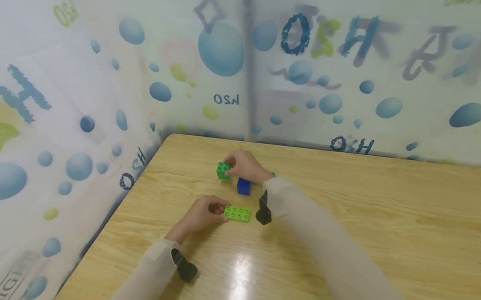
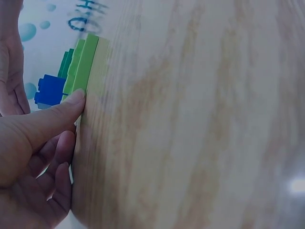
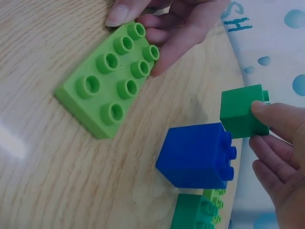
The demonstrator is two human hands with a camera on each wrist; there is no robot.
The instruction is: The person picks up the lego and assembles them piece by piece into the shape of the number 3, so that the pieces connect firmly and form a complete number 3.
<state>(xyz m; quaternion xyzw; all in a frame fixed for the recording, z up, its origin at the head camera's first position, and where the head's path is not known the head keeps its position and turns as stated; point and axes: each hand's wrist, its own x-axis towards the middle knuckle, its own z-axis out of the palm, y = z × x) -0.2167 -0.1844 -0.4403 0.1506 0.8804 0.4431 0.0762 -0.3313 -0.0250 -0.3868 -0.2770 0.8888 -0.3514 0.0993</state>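
Lying flat on the wooden surface (image 1: 347, 218), the light green plate (image 1: 237, 213) is pinched at its end by the left hand (image 1: 201, 214). Farther back, the right hand (image 1: 245, 166) pinches a dark green block (image 1: 223, 170), just beside a blue block (image 1: 243, 186).

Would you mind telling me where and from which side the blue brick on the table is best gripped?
Probably across two opposite smooth side walls, coming from above. The blue brick lies tipped over, its studs facing sideways toward the right hand, which pinches the dark green brick. The flat faces toward the light green plate and away from it look bare.
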